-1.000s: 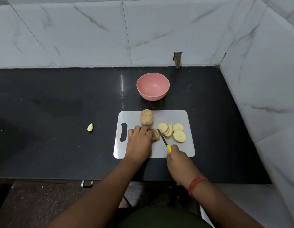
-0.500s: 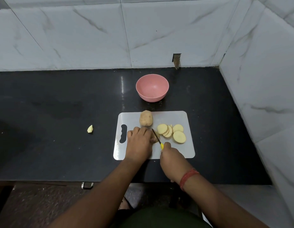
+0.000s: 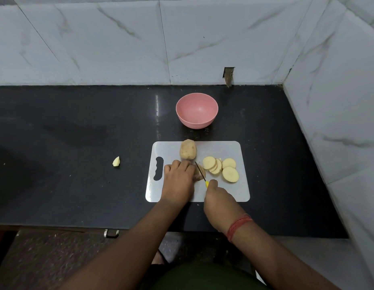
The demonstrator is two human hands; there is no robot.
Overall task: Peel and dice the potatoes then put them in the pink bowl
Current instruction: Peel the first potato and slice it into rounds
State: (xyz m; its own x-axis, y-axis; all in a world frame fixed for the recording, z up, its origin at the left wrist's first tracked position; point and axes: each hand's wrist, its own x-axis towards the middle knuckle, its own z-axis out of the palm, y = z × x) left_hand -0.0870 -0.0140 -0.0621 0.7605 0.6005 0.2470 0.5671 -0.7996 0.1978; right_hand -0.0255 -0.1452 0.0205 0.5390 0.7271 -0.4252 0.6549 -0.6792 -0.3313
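Note:
A white cutting board (image 3: pixel 234 191) lies on the black counter. My left hand (image 3: pixel 178 181) curls over a partly cut potato (image 3: pixel 201 174) and holds it down; most of that potato is hidden. My right hand (image 3: pixel 218 198) grips a yellow-handled knife (image 3: pixel 200 171), its blade against the potato's cut end. Several pale round slices (image 3: pixel 220 168) lie to the right on the board. A whole unpeeled potato (image 3: pixel 188 149) rests at the board's far edge. The pink bowl (image 3: pixel 197 110) stands empty behind the board.
A small potato piece (image 3: pixel 116 161) lies on the counter (image 3: pixel 77 143) to the left. Marble tile walls close off the back and the right side. A metal handle (image 3: pixel 112 233) shows under the counter's front edge.
My right hand has moved left and forward with the knife, bringing the blade onto the held potato. My left hand has stayed in place.

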